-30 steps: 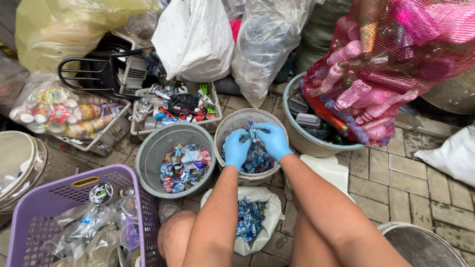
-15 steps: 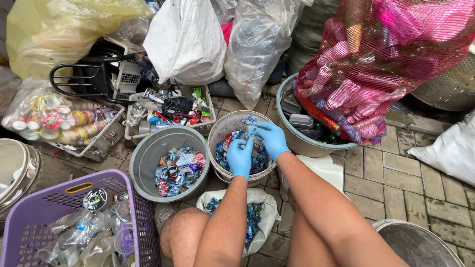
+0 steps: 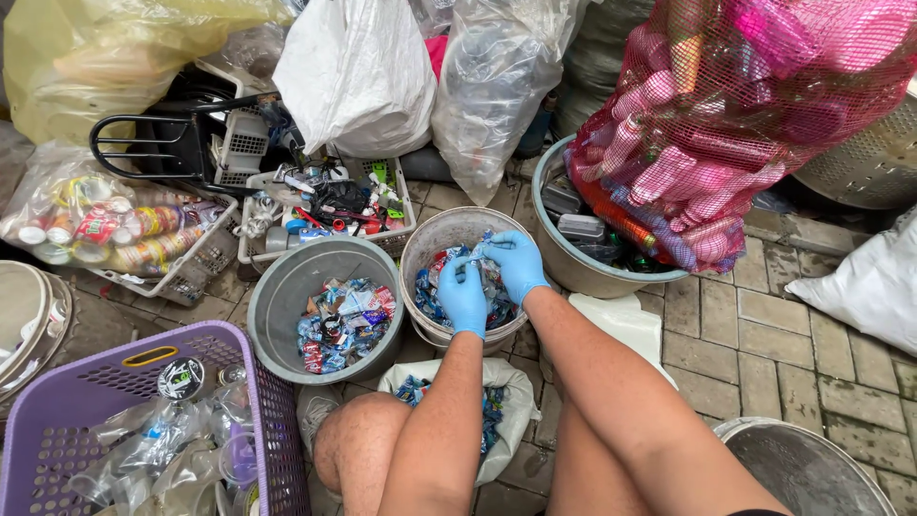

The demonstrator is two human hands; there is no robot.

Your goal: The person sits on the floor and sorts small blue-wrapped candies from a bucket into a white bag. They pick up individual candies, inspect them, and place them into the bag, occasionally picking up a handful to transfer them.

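Both my hands wear blue gloves and meet over a pale round bucket (image 3: 427, 241) filled with blue plastic wrappers. My left hand (image 3: 462, 296) and my right hand (image 3: 514, 263) pinch the same clear and blue wrapper (image 3: 475, 254) between their fingertips, just above the pile. Left of this bucket stands a grey bucket (image 3: 279, 304) holding mixed red, blue and white wrappers. A white bag (image 3: 516, 401) with more blue wrappers lies between my knees.
A purple basket (image 3: 57, 382) of clear plastic sits at lower left. A pink mesh sack (image 3: 735, 115) rests on a grey tub (image 3: 573, 268) at right. White and clear bags (image 3: 353, 76), a crate of cans (image 3: 105, 229) and a metal basin (image 3: 812, 468) surround the paving.
My hands shifted slightly within the pale bucket and came together on one wrapper, lifting it just above the pile. The camera view drifted a little.
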